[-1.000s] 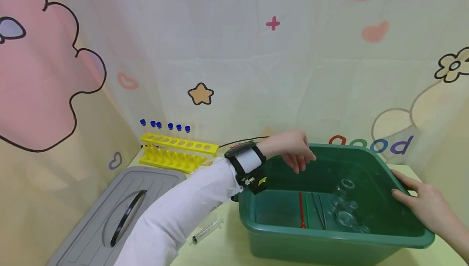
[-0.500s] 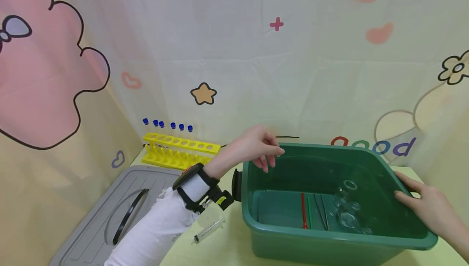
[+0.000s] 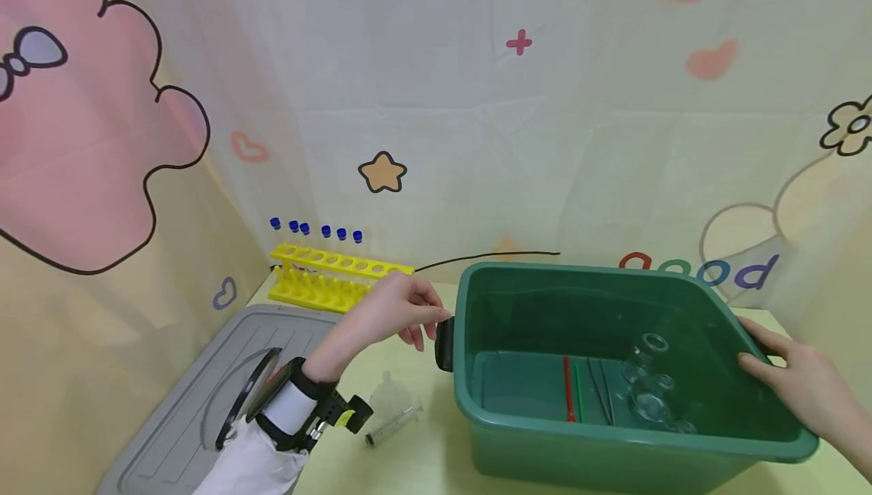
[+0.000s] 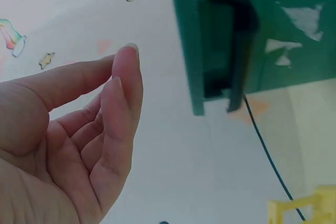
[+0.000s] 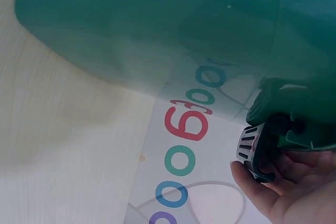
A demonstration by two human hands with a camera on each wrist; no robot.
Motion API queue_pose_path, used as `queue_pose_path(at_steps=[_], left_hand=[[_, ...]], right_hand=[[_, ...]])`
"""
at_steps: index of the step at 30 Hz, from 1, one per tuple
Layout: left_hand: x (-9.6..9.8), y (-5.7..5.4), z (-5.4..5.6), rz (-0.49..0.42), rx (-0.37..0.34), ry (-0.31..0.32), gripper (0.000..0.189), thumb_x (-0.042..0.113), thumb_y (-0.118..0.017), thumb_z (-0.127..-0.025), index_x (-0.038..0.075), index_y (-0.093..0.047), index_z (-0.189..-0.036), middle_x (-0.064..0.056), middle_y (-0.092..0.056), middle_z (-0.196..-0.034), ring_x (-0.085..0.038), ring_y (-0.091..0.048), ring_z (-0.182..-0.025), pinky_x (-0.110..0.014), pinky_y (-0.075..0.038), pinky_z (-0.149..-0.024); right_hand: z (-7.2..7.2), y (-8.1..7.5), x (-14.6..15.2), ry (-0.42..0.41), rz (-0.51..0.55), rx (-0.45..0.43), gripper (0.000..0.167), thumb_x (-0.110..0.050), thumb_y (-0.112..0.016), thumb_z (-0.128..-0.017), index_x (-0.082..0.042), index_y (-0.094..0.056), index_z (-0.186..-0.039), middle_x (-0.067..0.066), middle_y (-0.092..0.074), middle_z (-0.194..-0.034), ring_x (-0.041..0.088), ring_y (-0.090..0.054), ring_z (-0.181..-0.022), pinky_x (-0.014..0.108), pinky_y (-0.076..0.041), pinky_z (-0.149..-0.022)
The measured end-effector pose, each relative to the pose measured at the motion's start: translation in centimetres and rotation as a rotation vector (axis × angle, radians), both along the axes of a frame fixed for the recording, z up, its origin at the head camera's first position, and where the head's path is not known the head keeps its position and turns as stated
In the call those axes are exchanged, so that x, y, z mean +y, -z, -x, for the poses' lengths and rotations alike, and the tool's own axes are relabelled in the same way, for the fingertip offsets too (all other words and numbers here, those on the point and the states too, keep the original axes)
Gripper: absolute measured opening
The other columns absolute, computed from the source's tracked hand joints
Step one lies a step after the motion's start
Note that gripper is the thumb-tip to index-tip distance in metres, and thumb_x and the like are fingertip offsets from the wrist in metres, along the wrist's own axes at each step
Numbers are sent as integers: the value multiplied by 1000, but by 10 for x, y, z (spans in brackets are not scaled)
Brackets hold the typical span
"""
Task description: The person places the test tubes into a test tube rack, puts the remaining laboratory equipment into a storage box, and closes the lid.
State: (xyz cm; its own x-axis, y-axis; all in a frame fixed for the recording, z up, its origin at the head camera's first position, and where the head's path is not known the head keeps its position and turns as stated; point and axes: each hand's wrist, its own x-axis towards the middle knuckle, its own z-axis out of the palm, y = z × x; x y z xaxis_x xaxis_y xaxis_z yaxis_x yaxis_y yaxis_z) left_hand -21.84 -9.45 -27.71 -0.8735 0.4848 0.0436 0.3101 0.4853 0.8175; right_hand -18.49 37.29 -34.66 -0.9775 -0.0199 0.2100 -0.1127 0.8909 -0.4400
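My left hand (image 3: 402,306), fingers loosely bent and holding nothing, is beside the black handle (image 3: 444,344) on the near left end of a green plastic tub (image 3: 579,446). In the left wrist view the thumb and fingertips are apart from that handle (image 4: 242,51). My right hand (image 3: 793,374) grips the tub's right end, its thumb over the rim and its fingers at the other black handle (image 5: 257,148). Inside the tub lie a red stick (image 3: 568,389), a green stick (image 3: 580,393), thin metal tools (image 3: 602,393) and clear glassware (image 3: 647,359).
A grey lid (image 3: 204,381) with a black handle lies at left. Behind it stands a yellow test tube rack (image 3: 327,294) with several blue-capped tubes (image 3: 326,231). A syringe (image 3: 393,425) and a clear funnel-like piece (image 3: 390,393) lie between lid and tub.
My left hand has moved left and down, from over the tub to outside its left end. The right hand keeps its hold on the rim.
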Motion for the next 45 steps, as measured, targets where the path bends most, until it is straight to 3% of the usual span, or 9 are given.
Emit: queue_pose_path(at_steps=[7, 12, 19, 21, 24, 29, 35, 38, 45], left_hand=[[-22, 26, -2, 56, -28, -52, 12, 9, -63, -85, -1, -60, -79, -7, -58, -60, -20, -57, -47, -31, -49, -48], [-34, 47, -7, 158, -93, -106, 14, 11, -66, -83, 2, -59, -76, -7, -57, -59, -19, -56, -46, -30, -48, -47], [-37, 74, -15, 324, -62, -75, 15, 8, -67, -80, 6, -57, -70, -5, -55, -54, -20, -55, -42, -30, -46, -44], [-35, 80, -18, 388, -25, -59, 17, 8, -68, -79, 8, -56, -67, -4, -54, -52, -19, -55, -41, -27, -43, -42], [-28, 91, -22, 512, 94, -55, 22, 8, -69, -76, 12, -53, -62, 1, -50, -51, -13, -50, -39, -25, -38, -41], [-18, 113, -27, 721, 300, -126, 27, 6, -71, -68, 14, -48, -56, 5, -44, -54, -11, -43, -47, -30, -37, -41], [-15, 128, -34, 839, 466, -204, 22, 3, -68, -67, 10, -50, -58, -2, -47, -58, -17, -50, -50, -35, -40, -41], [-14, 132, -35, 877, 505, -223, 20, 1, -66, -69, 9, -50, -59, -3, -49, -57, -19, -52, -49, -35, -41, -40], [-12, 142, -34, 888, 476, -230, 20, -2, -66, -66, 9, -50, -60, -3, -51, -58, -20, -53, -51, -36, -42, -41]], right_hand=[[1, 0, -2, -5, 9, -26, 54, -18, -55, -91, 14, -32, -129, 45, -41, -107, 44, -55, -76, 44, -45, -56], [2, 0, -2, -5, 21, -13, 53, -16, -55, -91, 14, -33, -128, 45, -41, -107, 43, -56, -75, 42, -44, -55], [3, -1, -2, -11, 5, -14, 55, -18, -54, -91, 13, -31, -130, 45, -39, -110, 49, -52, -81, 47, -44, -58], [3, -2, -2, -11, 7, -12, 54, -17, -55, -91, 13, -32, -130, 45, -39, -109, 47, -53, -79, 45, -44, -57], [2, -2, -2, -8, 9, -1, 53, -16, -55, -90, 14, -33, -128, 45, -41, -107, 44, -55, -76, 40, -43, -55], [2, -2, -1, -11, 6, -14, 54, -17, -55, -91, 14, -32, -129, 45, -41, -107, 46, -53, -78, 46, -44, -58], [1, -2, -1, -10, 23, -29, 54, -16, -54, -91, 15, -30, -129, 45, -40, -107, 44, -55, -75, 48, -46, -58], [1, -2, 0, -7, 22, -23, 54, -16, -55, -91, 15, -30, -129, 45, -41, -107, 43, -55, -75, 46, -46, -57], [1, -1, 1, -3, 1, -27, 55, -17, -55, -91, 14, -31, -129, 45, -40, -108, 46, -53, -79, 47, -45, -58]])
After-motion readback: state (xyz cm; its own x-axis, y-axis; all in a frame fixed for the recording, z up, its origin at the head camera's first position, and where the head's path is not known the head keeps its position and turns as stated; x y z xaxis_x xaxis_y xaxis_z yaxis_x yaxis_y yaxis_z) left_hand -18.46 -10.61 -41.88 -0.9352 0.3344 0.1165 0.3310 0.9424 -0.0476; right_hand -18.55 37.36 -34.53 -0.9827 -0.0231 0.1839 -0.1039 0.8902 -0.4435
